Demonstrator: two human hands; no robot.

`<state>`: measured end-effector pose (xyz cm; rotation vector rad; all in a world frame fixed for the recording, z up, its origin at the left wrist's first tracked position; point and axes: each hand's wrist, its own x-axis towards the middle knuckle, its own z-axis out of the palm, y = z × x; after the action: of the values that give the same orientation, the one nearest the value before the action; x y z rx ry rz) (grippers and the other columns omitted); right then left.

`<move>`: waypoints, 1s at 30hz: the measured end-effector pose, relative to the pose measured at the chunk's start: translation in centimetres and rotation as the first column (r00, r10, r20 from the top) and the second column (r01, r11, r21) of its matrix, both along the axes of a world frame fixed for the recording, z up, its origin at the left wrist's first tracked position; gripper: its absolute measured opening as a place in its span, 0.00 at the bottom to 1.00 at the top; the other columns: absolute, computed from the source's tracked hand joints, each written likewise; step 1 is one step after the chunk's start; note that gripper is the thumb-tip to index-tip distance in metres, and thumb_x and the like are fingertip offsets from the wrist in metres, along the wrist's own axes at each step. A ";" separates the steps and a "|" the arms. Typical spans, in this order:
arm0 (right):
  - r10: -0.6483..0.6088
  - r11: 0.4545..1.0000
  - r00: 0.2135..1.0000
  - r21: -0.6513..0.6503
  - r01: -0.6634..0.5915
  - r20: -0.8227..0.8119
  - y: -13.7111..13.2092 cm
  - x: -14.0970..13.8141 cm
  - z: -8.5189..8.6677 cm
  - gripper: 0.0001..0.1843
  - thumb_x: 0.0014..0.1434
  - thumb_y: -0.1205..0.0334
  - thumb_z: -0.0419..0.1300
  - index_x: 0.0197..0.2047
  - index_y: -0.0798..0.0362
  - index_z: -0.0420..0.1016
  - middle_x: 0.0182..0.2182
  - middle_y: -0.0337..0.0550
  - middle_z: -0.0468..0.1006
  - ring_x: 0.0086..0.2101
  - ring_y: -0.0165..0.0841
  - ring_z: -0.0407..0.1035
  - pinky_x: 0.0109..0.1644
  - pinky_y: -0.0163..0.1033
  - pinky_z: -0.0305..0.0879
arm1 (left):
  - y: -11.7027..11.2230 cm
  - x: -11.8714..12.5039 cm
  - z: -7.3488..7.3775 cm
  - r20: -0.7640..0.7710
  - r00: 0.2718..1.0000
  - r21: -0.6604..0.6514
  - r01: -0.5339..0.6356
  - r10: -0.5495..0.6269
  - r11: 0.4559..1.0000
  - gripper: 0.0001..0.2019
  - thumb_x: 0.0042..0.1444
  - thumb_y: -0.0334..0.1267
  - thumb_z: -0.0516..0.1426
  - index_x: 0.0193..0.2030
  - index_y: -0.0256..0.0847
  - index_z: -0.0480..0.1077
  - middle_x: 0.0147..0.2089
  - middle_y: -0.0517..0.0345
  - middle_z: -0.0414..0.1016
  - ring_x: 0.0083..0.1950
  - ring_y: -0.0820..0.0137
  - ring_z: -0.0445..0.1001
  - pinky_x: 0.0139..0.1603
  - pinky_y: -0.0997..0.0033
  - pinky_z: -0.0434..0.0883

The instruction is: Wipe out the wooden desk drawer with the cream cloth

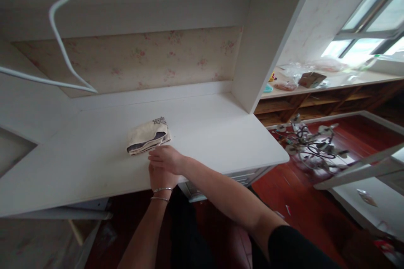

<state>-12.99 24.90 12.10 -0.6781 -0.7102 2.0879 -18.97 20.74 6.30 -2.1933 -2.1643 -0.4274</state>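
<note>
A small folded cloth (147,136), cream with dark edging and a dark pattern at its top, lies on the white desk (94,164). My right hand (166,158) reaches across from the right, fingers stretched toward the cloth's near edge and just short of it or touching it. My left hand (160,176), with two thin bracelets at the wrist, sits at the desk's front edge, mostly hidden under my right hand, so its fingers do not show.
A white clothes hanger (61,38) hangs at the upper left. A white upright panel (261,50) closes off the desk's right side. Beyond it stand a cluttered wooden shelf (315,82) and a tangled lamp fixture (311,145) on the red floor.
</note>
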 end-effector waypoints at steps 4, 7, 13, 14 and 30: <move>-0.062 0.993 0.972 0.108 0.038 0.229 -3.5 10.9 1.6 0.19 0.49 0.60 0.67 0.44 0.57 0.74 0.34 0.47 0.79 0.32 0.33 0.74 0.41 0.40 0.71 | -0.5 1.0 0.5 -0.021 0.999 0.114 -0.022 0.025 0.993 0.18 0.59 0.37 0.49 0.53 0.40 0.72 0.58 0.46 0.71 0.60 0.55 0.66 0.63 0.47 0.54; -0.454 0.887 0.773 0.307 0.345 0.444 -5.9 21.2 1.0 0.17 0.50 0.55 0.65 0.42 0.56 0.76 0.35 0.48 0.80 0.29 0.32 0.72 0.37 0.40 0.70 | -0.7 1.3 0.6 -0.005 0.999 0.194 -0.032 0.034 0.981 0.17 0.62 0.41 0.48 0.53 0.45 0.71 0.60 0.52 0.71 0.59 0.59 0.67 0.63 0.49 0.54; -0.796 0.509 -0.051 0.712 0.484 0.603 -7.0 39.2 -3.9 0.19 0.53 0.51 0.60 0.45 0.54 0.74 0.41 0.47 0.77 0.41 0.38 0.70 0.49 0.45 0.65 | -0.7 1.3 0.5 0.010 0.999 0.212 -0.036 0.035 0.977 0.16 0.62 0.41 0.48 0.52 0.45 0.72 0.59 0.52 0.72 0.58 0.59 0.69 0.63 0.50 0.54; -0.765 0.519 -0.148 0.737 0.433 0.626 -6.5 40.9 -4.7 0.21 0.55 0.51 0.57 0.47 0.54 0.73 0.43 0.48 0.77 0.43 0.39 0.70 0.51 0.46 0.64 | -0.7 1.3 0.4 0.016 0.999 0.212 -0.036 0.034 0.977 0.17 0.62 0.41 0.48 0.52 0.45 0.72 0.59 0.52 0.72 0.58 0.59 0.68 0.63 0.50 0.54; -0.449 0.735 -0.439 0.601 0.314 0.778 -5.5 41.0 -8.6 0.22 0.64 0.55 0.45 0.56 0.45 0.72 0.47 0.47 0.76 0.43 0.42 0.70 0.48 0.45 0.60 | -0.8 1.3 0.1 0.040 0.999 0.202 -0.043 0.035 0.979 0.16 0.60 0.39 0.50 0.51 0.46 0.73 0.58 0.55 0.72 0.59 0.61 0.69 0.62 0.52 0.58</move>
<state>27.96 19.45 3.46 -2.2744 -1.0542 0.1900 -17.67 19.93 6.37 -2.0474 -2.0728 -0.6582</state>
